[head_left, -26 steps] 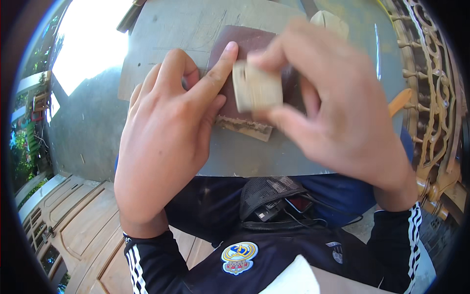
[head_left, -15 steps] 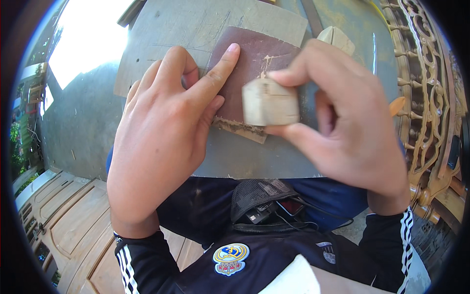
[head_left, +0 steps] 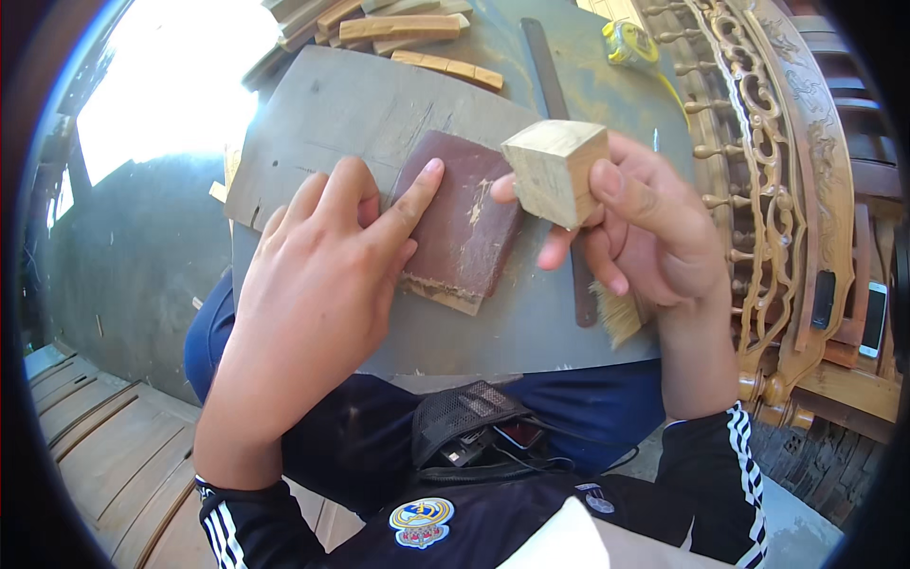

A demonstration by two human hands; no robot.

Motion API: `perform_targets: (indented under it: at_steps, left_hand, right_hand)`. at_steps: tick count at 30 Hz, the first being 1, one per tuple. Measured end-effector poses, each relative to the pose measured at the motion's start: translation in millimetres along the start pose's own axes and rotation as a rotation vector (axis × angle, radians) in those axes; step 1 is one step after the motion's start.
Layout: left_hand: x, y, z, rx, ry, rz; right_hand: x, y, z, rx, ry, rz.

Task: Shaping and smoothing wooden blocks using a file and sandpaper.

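Note:
A reddish-brown sheet of sandpaper (head_left: 455, 209) lies on a flat grey wooden board (head_left: 318, 109), with pale wood dust streaked on its surface. My left hand (head_left: 318, 256) rests on the sheet's left side, index finger stretched out along it and the other fingers bent. Above the sheet's right edge, my right hand (head_left: 668, 228) holds a small pale wooden block (head_left: 555, 171) between thumb and fingers. The block is tilted and clear of the sandpaper, its flat faces and sharp corners showing. Below the right hand, brush bristles (head_left: 618, 316) stick out; the rest of the brush is hidden.
Several wood strips (head_left: 398, 28) are piled at the far side of the grey table. A long dark flat bar (head_left: 542, 71) lies right of the board, near a yellow tape measure (head_left: 630, 45). Carved wooden furniture (head_left: 749, 180) stands at right, with a phone (head_left: 874, 321). A mesh pouch (head_left: 464, 417) is at my lap.
My right hand has lifted the wooden block off the sandpaper and turned it over, palm now showing. The left hand keeps its place on the sheet. The view has shifted, revealing more of the table.

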State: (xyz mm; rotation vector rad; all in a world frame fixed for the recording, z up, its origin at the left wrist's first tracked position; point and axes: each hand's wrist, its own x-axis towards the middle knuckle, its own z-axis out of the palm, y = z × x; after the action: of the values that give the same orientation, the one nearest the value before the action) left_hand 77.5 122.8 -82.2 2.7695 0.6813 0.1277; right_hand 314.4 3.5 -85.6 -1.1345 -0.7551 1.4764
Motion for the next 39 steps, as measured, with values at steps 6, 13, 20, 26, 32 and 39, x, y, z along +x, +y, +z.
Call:
perform_targets:
  at_steps: [6,13,20,26,32,39]
  left_hand:
    - [2,-4,1,-0.054,0.037,0.039]
    - [0,-5,0,-0.055,0.029,0.028]
    - [-1,-5,2,-0.038,0.046,0.031]
    - [2,-5,3,-0.049,0.058,0.046]
    - [-1,-7,5,-0.044,0.063,0.032]
    - [1,-6,5,-0.079,0.067,0.037]
  right_hand:
    - [4,7,-5,0.282,-0.077,0.027]
    - [7,11,-7,0.304,-0.099,0.02]
    - [5,7,3,0.181,-0.026,-0.003]
    - [7,31,12,-0.457,0.204,-0.453]
    - [10,27,21,-1.199,0.326,-0.593]
    - [-1,34,47,-1.096,0.062,-0.628]
